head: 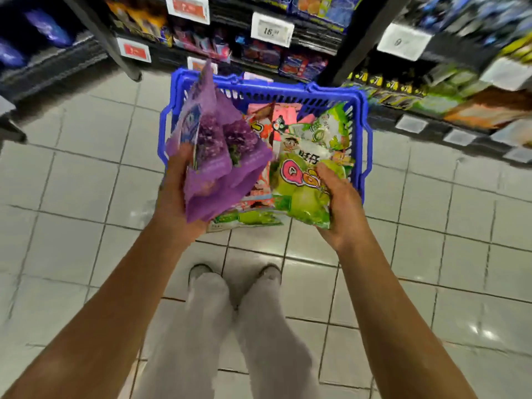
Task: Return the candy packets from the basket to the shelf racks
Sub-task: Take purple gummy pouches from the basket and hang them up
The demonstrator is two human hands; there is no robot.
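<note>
My left hand (175, 191) grips crinkly purple grape candy packets (214, 151); my right hand (341, 205) clamps a glossy green one (302, 185) over the blue plastic basket (288, 92); next, lift both toward the shelf racks (288, 53).

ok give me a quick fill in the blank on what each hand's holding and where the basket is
1. The left hand grips purple grape candy packets, lifted above the ____ plastic basket.
2. The right hand holds a ____ apple candy packet.
3. The basket sits on the tiled ____.
4. The white shelf price tag begins with the number ____.

Missing words: blue; green; floor; 15
</note>
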